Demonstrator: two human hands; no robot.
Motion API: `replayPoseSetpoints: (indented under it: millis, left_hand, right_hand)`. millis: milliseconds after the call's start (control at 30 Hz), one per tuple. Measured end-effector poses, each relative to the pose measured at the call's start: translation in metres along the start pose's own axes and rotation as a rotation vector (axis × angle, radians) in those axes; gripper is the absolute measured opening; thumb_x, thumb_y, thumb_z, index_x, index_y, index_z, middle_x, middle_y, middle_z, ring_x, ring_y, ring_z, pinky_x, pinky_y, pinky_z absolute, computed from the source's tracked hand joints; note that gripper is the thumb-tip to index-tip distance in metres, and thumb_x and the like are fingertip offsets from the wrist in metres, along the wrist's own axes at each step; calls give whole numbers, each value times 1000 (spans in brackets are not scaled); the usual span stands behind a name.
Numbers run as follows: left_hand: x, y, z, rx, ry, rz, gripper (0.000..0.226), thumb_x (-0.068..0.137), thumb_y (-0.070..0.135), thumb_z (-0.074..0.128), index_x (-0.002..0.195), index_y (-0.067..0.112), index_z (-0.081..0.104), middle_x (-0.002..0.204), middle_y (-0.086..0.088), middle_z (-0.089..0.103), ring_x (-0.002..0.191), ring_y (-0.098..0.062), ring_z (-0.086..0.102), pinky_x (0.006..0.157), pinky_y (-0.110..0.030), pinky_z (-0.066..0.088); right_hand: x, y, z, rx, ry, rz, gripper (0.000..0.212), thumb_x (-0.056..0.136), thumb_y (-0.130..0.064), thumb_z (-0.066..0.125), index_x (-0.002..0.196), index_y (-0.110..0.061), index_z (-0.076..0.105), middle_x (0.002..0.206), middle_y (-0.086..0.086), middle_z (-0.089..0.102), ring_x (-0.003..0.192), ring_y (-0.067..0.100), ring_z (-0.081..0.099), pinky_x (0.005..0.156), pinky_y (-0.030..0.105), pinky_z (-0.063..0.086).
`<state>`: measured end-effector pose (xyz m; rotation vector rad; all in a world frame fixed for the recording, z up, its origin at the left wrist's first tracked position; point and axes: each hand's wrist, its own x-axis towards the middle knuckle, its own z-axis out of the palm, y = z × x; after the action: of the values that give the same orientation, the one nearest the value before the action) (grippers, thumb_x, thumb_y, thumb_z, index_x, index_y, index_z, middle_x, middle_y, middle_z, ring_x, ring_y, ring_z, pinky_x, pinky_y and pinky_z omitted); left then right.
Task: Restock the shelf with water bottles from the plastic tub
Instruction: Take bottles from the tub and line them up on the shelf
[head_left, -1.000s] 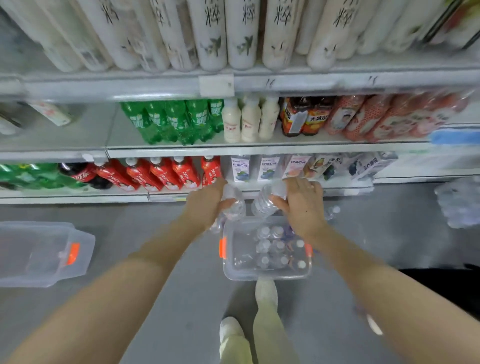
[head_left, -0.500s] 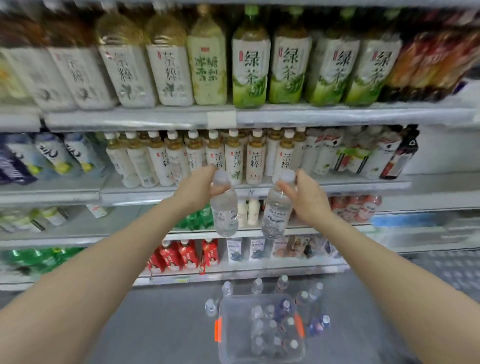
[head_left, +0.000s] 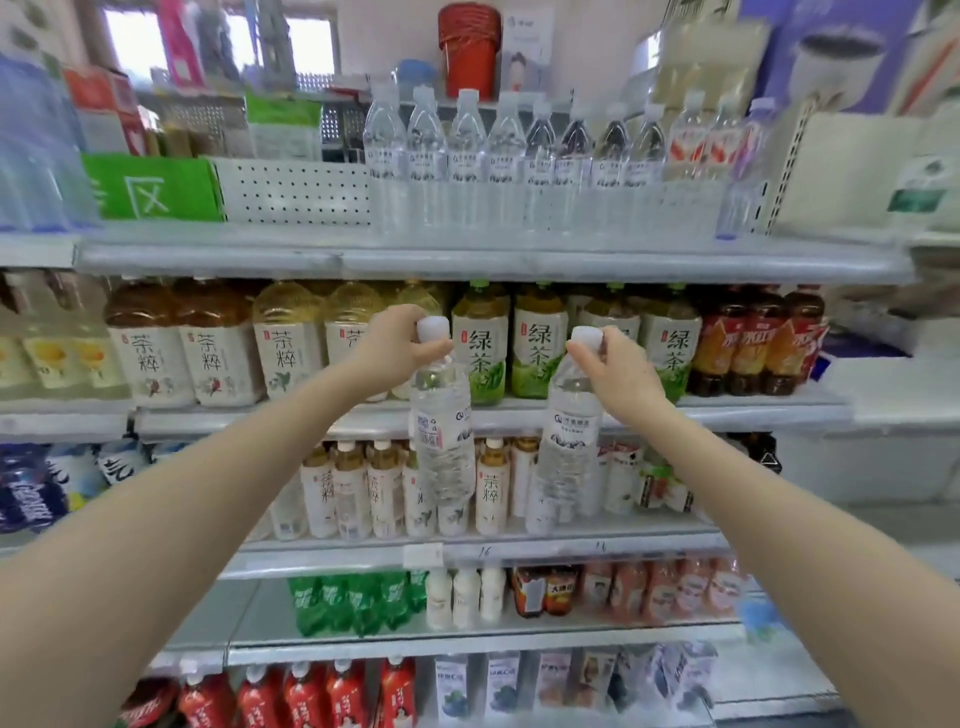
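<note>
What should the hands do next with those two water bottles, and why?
Probably raise both up to the top shelf, where the row of matching water bottles stands. The left hand grips the left bottle and the right hand the right bottle near their caps, in front of the green tea bottles, one shelf lower.

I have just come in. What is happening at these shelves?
A person is restocking water. The left hand holds one water bottle, the right hand a second bottle, each grip at the neck under the white cap. Both hang in front of the green tea bottles, below the top shelf, where a row of water bottles stands. Neither is placed yet.
</note>
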<state>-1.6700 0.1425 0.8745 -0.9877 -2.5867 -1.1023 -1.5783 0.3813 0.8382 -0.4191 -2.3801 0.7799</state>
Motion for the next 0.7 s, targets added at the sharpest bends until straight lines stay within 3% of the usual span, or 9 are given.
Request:
replayPoseSetpoints:
  millis: [100, 200, 267, 367, 533, 700]
  left_hand:
    - [22, 20, -16, -22, 12, 7, 23, 89, 29, 62, 102, 11, 59, 79, 1, 60, 64, -8, 54, 52, -17, 39]
    - [44, 37, -31, -126, 38, -8, 37, 88, 31, 62, 120, 15, 51, 98, -7, 65, 79, -17, 62, 62, -23, 45]
    - [58, 45, -40, -201, 87, -12, 43, 88, 29, 64, 126, 18, 47, 99, -11, 66, 81, -22, 64, 64, -26, 47]
    - [81, 55, -52, -263, 157, 6, 43, 86, 30, 65, 123, 21, 45, 99, -14, 66, 87, -27, 66, 67, -29, 49]
    - [118, 70, -64, -358, 248, 32, 37, 86, 25, 66, 116, 19, 46, 99, -11, 66, 94, -27, 65, 80, -41, 54]
    - [158, 79, -82, -382, 269, 74, 36, 85, 25, 67, 112, 19, 45, 102, -12, 67, 92, -25, 67, 63, -32, 50]
  right_hand:
    - [31, -12, -23, 8, 22, -40, 33, 94, -47, 46, 99, -14, 49, 85, -1, 55, 81, 22, 55, 67, 35, 41]
    - [64, -25, -45, 46, 46, -86, 32, 94, -48, 46, 87, -18, 50, 78, -4, 54, 73, 19, 54, 68, 38, 42]
    - [84, -35, -58, 92, 65, -124, 28, 95, -45, 47, 78, -23, 47, 74, -8, 53, 68, 12, 52, 66, 33, 39]
    - [113, -47, -71, 145, 99, -173, 28, 95, -42, 48, 77, -20, 49, 68, -6, 49, 64, 11, 48, 65, 31, 37]
    - [161, -64, -79, 181, 131, -249, 42, 94, -43, 46, 60, -22, 33, 53, -8, 35, 51, 13, 37, 62, 31, 37]
    - [202, -87, -84, 258, 127, -369, 43, 92, -34, 47, 55, -22, 29, 52, -4, 30, 50, 14, 30, 60, 29, 32]
